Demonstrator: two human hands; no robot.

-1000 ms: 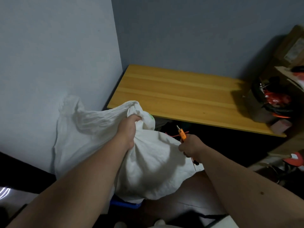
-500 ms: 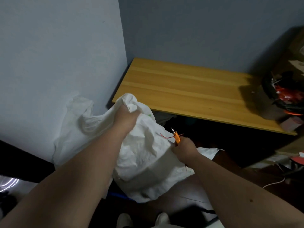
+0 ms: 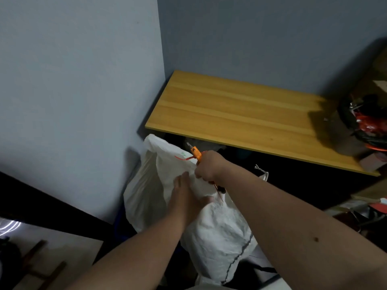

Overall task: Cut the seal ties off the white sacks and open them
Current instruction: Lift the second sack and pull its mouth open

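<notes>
Near sack: a white sack (image 3: 217, 233) with a dark stitched seam is seen nearest, low at centre, leaning against a second white sack (image 3: 146, 185) that stands to its left, against the wall.
Left hand: the left hand (image 3: 186, 197) is laid on the cloth where the two sacks meet, fingers stretched out and thumb spread to the right; nothing is clasped, the fabric is only pressed.
Right hand: the right hand (image 3: 207, 166) is curled round the orange-handled cutters (image 3: 195, 152), whose small dark tip points up and far-left; bunched sack cloth appears to be pinched under the same fingers.
Seal tie: a thin red tie (image 3: 182, 158) is seen just left of the cutter handle, over the far sack's mouth; whether it is already severed cannot be told.
Step in hand: opening the sack is judged to be under way.
Advice: the cloth is best held taut by the flat hand, the tip kept away from the fingers, and only the tie nipped, not the weave.
Far: a wooden tabletop (image 3: 240, 114) lies beyond, with dark clutter (image 3: 364, 122) at its right end.
</notes>
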